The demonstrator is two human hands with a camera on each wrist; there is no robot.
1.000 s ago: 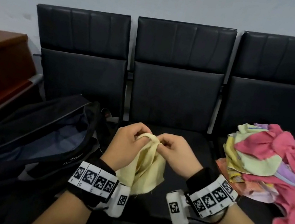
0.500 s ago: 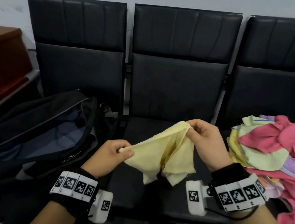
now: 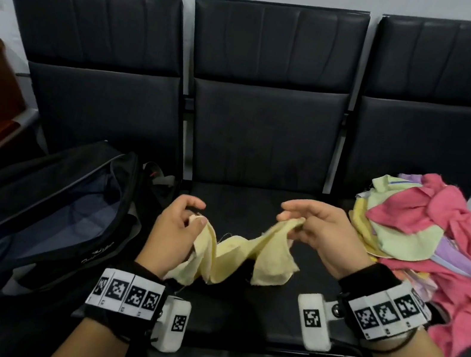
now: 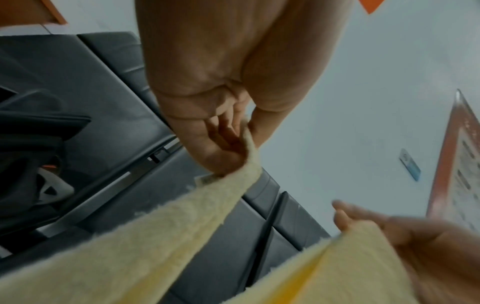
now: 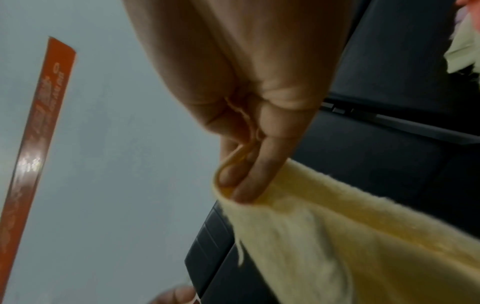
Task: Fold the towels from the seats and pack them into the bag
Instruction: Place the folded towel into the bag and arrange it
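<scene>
**Spreading a yellow towel before the first fold**

Head view: the left hand [image 3: 174, 230] and right hand [image 3: 317, 233] are each pinching one end of the yellow towel [image 3: 232, 259], which is sagging above the middle seat [image 3: 254, 207]. The bag [image 3: 43, 207] is lying open to the left; the towel pile [image 3: 423, 246] is waiting to the right.

Left wrist view: thumb and fingers [image 4: 233, 144] are clamping the towel's edge.

Right wrist view: fingers [image 5: 259, 164] are curling round a bunched corner. Next, probably pulling the towel taut and flat.

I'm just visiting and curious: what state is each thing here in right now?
yellow towel: unfolded, sagging between both hands.
left hand: pinches one towel end.
right hand: pinches the other end.
bag: unzipped, lying open on the left seat.
towel pile: crumpled, unfolded, on the right seat.
</scene>
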